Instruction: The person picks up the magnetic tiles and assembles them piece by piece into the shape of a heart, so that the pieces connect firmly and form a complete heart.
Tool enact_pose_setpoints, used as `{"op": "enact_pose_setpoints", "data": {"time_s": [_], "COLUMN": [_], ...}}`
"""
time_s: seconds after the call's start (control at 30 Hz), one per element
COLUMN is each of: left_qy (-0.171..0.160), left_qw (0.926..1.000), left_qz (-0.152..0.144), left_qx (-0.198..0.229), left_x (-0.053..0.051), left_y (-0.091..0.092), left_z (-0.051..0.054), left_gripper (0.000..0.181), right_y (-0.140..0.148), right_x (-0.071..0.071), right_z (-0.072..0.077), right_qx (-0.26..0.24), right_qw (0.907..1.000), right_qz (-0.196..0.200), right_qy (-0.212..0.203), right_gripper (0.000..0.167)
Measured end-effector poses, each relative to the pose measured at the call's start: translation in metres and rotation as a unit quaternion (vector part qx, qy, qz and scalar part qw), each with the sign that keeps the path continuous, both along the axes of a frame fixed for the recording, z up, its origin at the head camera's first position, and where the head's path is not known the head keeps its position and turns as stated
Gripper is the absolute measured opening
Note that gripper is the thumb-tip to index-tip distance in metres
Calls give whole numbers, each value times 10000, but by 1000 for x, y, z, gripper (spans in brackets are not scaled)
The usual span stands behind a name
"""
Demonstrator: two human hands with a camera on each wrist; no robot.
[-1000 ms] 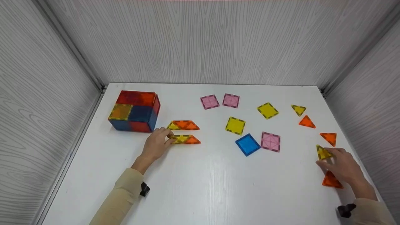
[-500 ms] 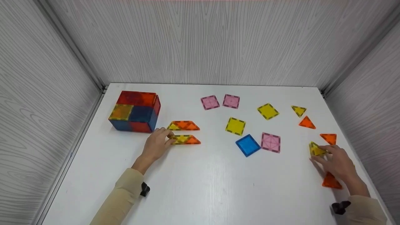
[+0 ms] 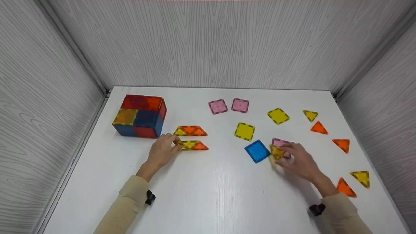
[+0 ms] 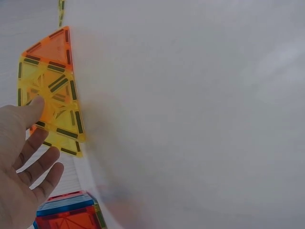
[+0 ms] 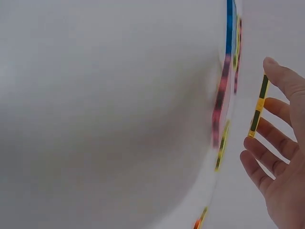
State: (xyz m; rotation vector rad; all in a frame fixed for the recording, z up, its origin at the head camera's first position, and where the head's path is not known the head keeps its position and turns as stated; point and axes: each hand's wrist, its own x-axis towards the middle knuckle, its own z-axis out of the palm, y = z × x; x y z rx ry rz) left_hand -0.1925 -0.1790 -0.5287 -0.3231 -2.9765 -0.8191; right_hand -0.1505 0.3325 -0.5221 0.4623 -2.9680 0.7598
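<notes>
My left hand is at the left end of the nearer strip of triangular magnetic tiles, yellow and orange. Thumb and forefinger pinch that end; the left wrist view shows the thumb lying over a yellow tile. Just behind it is a second yellow-and-orange strip. Between thumb and fingers of my right hand is a yellow triangular magnetic tile, seen edge-on in the right wrist view. It hangs above the table, over a partly covered pink square tile.
A box of red, blue and yellow tiles stands at the left. A blue square, yellow squares and pink squares lie mid-table. Loose orange triangles and yellow triangles lie at the right. Walls enclose the back and sides.
My right hand has carried the yellow triangular magnetic tile left, from the loose triangles to beside the blue square. My left hand has stayed on the nearer strip.
</notes>
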Motion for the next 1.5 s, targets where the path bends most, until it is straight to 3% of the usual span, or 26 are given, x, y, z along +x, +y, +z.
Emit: {"op": "enact_pose_setpoints", "data": {"time_s": [0.13,0.23,0.37,0.63,0.8,0.93,1.03,1.13,1.27,1.37,1.5], "left_qy": [-110,-133,-101,-8,777,1371,1424,1186,693,421,159], "left_qw": [9999,9999,9999,9999,9968,9902,9891,9895,9855,9791,9728], "left_qz": [34,45,39,110,90,-42,-345,-820,-1468,-1825,-2116], "left_qx": [21,46,64,78,167,254,147,-104,-496,-787,-927], "left_x": [1,1,1,4,15,31,45,54,60,59,55], "left_y": [-1,-1,-1,1,5,17,31,46,62,70,78], "left_z": [0,0,-2,1,4,5,3,-1,-8,-12,-16], "left_gripper": [21,21,21,36,48,45,43,46,53,58,63], "right_y": [-59,-101,-148,-195,-198,-183,-154,-113,-53,-11,39], "right_x": [-3,-7,-10,-13,-12,-13,-20,-33,-55,-69,-82], "right_z": [-3,-4,-4,-8,-11,-11,-8,-4,1,2,-1], "right_qx": [178,451,626,1092,1089,821,544,311,111,55,91], "right_qw": [9944,9835,9681,9394,9371,9463,9600,9772,9949,9997,9961], "right_qz": [1029,1742,2424,3229,3293,3111,2746,2093,978,134,-823], "right_qy": [169,195,-89,-359,-389,-326,-84,159,232,220,290], "right_gripper": [50,48,47,47,47,50,50,49,50,51,54]}}
